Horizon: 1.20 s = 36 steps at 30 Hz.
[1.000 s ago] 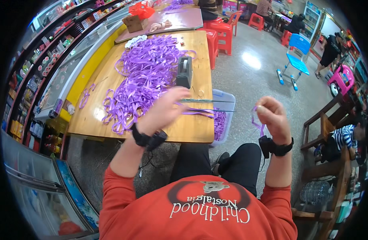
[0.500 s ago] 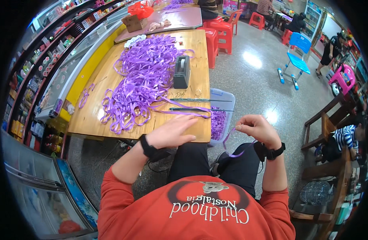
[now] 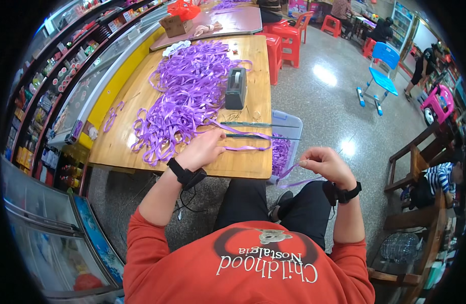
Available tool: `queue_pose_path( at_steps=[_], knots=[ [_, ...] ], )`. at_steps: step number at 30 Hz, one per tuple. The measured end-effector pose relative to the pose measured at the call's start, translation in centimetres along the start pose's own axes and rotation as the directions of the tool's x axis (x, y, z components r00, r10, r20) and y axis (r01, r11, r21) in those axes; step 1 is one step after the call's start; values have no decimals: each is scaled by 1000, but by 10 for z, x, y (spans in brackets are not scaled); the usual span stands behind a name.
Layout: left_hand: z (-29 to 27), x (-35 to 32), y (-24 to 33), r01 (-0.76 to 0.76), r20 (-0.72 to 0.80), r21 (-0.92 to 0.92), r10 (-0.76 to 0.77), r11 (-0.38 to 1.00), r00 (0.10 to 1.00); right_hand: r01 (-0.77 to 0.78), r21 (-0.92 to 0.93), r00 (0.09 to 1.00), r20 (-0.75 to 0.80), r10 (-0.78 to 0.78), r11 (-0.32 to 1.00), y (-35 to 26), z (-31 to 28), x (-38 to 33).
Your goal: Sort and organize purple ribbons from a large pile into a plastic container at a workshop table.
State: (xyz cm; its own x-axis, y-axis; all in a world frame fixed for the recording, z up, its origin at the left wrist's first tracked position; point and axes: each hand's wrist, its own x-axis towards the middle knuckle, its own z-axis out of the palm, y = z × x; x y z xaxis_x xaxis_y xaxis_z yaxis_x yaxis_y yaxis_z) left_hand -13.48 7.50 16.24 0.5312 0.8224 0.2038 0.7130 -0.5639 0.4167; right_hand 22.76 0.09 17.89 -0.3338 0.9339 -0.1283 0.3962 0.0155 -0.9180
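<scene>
A large heap of purple ribbon (image 3: 185, 96) lies tangled on the wooden table (image 3: 126, 152). My left hand (image 3: 201, 149) is at the heap's near right edge, fingers curled down over a ribbon strand; the exact grip is partly hidden. From there a purple ribbon loop (image 3: 248, 148) runs to the table's right edge and bends back. Off that edge, above the floor, my right hand (image 3: 326, 164) pinches another purple ribbon (image 3: 299, 181) between thumb and fingertips, its length hanging in a slack curve. Two thin dark rods (image 3: 286, 138) stick out past the table edge.
A black tape dispenser (image 3: 236, 88) stands right of the heap. Below the edge, a clear plastic bin (image 3: 292, 121) holds cut purple ribbon pieces (image 3: 280, 154). Red stools (image 3: 288, 43), a blue chair (image 3: 384, 76) and a wooden chair (image 3: 415, 162) stand around; a freezer (image 3: 45, 223) is at left.
My left hand has moved left and its outstretched fingers have curled down onto the ribbon. My right hand stays near its place, still pinching; the hanging ribbon has swung. The view has shifted slightly.
</scene>
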Motion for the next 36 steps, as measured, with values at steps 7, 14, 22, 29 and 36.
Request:
queue_pose_path(
  at_steps=[7, 14, 22, 29, 36],
  knots=[
    [-9, -8, -14, 134, 109, 161, -153, 978, 982, 1, -4, 1000, -15, -1, 1000, -1, 4, 1],
    [-115, -20, -54, 615, -409, 165, -514, 771, 754, -7, 3, 1000, 18, 6, 1000, -1, 3, 1],
    [-15, -20, 80, 178, 361, -624, 78, 761, 929, 8, -69, 999, 38, -5, 998, -1, -4, 6],
    [166, -18, 70, 197, 464, -712, 241, 674, 852, -58, -70, 984, 167, 69, 996, 14, -16, 13],
    [240, 38, 75, 184, 241, -961, 299, 205, 923, -24, -154, 968, 243, 61, 988, 42, -25, 32]
  ],
)
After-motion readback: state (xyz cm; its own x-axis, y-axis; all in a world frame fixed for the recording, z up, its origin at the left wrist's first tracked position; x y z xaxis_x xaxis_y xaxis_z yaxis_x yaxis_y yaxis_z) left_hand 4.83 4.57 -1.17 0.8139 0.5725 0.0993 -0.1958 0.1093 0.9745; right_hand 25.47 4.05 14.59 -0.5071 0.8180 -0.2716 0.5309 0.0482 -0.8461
